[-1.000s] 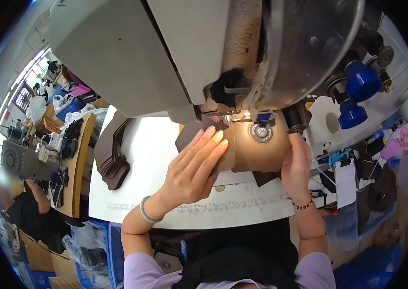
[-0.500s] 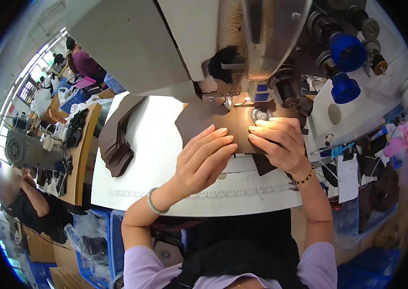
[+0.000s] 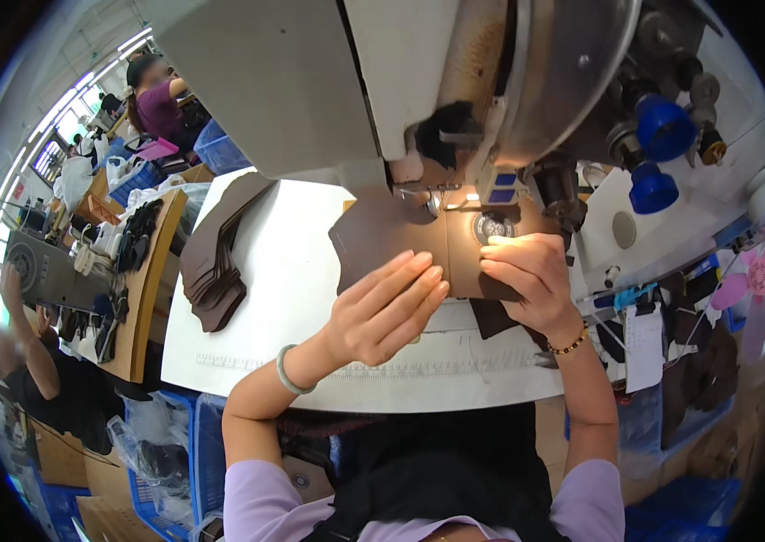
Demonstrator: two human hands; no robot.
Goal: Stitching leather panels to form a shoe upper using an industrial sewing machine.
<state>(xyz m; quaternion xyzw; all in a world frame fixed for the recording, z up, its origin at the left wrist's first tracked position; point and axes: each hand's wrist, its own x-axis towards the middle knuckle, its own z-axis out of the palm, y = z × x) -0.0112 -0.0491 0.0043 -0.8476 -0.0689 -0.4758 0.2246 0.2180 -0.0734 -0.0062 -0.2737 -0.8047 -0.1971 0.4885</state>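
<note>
Under the head of a sewing machine (image 3: pixel 310 90) lies a brown leather-like piece (image 3: pixel 373 237), lit by a lamp near the needle area. My left hand (image 3: pixel 381 312) rests on its near edge, fingers stretched out flat and side by side. My right hand (image 3: pixel 531 275) has its fingers bent together on the right part of the piece, pinching its near edge; the thumb is hidden. Just beyond those fingertips sits a round dark disc (image 3: pixel 493 228) with a patterned face. A darker brown strip (image 3: pixel 494 318) shows below the piece, partly covered by my right hand.
A fanned stack of brown cut pieces (image 3: pixel 213 280) lies left on the white table (image 3: pixel 297 244). A printed ruler (image 3: pixel 247 363) runs along its front. Blue-capped knobs (image 3: pixel 662 126) hang at upper right. Blue crates (image 3: pixel 206 452) stand below left; a pink fan (image 3: pixel 755 282) is far right.
My right fingertips have drawn back from the disc toward the near edge of the piece. My left hand stays nearly in place. The view has shifted slightly, and a co-worker at left has raised an arm.
</note>
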